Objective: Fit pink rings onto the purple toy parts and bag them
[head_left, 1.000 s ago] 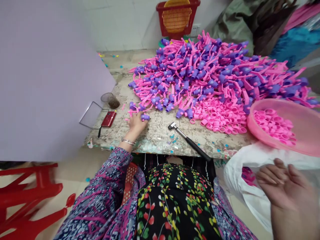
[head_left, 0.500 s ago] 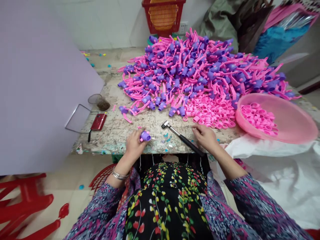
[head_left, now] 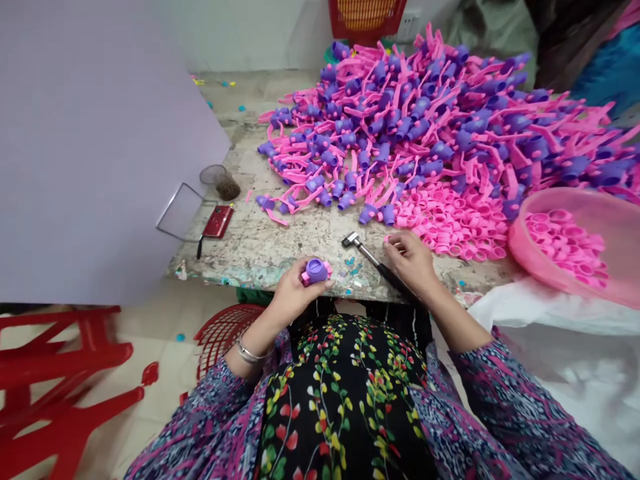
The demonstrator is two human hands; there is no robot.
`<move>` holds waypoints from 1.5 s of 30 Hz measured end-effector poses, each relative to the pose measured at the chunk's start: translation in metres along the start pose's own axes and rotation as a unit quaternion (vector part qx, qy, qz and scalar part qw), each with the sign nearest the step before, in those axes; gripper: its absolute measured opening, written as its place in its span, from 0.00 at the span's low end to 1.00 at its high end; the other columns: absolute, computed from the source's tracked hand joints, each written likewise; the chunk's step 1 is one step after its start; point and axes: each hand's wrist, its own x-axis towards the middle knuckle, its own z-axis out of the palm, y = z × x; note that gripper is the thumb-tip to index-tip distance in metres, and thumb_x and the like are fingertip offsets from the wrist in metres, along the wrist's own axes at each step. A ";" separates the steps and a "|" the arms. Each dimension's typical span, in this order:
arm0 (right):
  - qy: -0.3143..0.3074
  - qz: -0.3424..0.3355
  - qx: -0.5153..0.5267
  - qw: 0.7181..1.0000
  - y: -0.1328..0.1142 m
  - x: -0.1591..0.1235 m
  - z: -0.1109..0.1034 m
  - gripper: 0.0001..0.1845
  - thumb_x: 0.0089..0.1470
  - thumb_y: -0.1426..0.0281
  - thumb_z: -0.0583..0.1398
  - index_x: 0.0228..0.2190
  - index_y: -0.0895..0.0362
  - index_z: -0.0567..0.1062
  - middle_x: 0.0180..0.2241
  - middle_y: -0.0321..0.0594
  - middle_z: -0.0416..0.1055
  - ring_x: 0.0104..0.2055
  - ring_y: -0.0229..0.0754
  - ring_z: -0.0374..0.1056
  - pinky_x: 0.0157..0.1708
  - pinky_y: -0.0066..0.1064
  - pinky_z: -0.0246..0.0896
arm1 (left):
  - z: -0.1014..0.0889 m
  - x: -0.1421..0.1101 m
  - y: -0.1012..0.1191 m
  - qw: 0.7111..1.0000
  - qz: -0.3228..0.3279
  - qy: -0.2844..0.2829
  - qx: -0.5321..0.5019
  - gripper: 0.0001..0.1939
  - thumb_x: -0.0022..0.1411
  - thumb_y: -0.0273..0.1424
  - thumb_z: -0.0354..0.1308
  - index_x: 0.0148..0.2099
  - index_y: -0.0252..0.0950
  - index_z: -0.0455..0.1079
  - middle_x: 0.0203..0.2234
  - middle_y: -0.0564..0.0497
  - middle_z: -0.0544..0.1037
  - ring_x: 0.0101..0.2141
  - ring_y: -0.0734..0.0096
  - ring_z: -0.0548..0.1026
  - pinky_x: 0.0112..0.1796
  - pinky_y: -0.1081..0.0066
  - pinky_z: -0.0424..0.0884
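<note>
Presently, a purple part (head_left: 317,270) is held by the left hand (head_left: 295,287) above the near edge of the bench (head_left: 305,233); clock directions below are taken from that part, with 12 o'clock away from the person. The left fingers are bent around it, the thumb laid along its near side and the fingertips at its far left. Its round end is turned up toward the camera, and pink lugs are seen at both its sides.

The right hand (head_left: 413,263) is noted at 3 o'clock, above the bench. Its thumb and forefinger are brought close together on a small pink piece (head_left: 387,239), which is pinched at the tips; its shape is mostly covered. The other fingers are curled loosely behind.

A hammer (head_left: 370,255) is laid between the hands, its head at 2 o'clock, its black handle slanted toward the person and passing just beside the right hand; whether contact is made cannot be told. A heap of rings (head_left: 453,223) is found between 2 and 3 o'clock, just beyond the right hand, and a basin (head_left: 620,247) of more rings at 3 o'clock, well apart. A large pile (head_left: 410,120) of purple and pink parts is spread at 1 o'clock. A cup (head_left: 227,185) is seen between 10 and 11 o'clock.
</note>
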 end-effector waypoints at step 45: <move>-0.096 -0.489 -0.063 0.865 -0.080 -0.085 -0.027 0.14 0.61 0.75 0.57 0.49 0.58 0.71 0.41 0.45 0.78 0.40 0.43 0.75 0.38 0.35 0.76 | 0.011 0.020 0.005 0.944 0.026 -0.327 0.036 0.28 0.59 0.57 0.53 0.21 0.40 0.71 0.18 0.52 0.72 0.21 0.69 0.67 0.26 0.68 0.69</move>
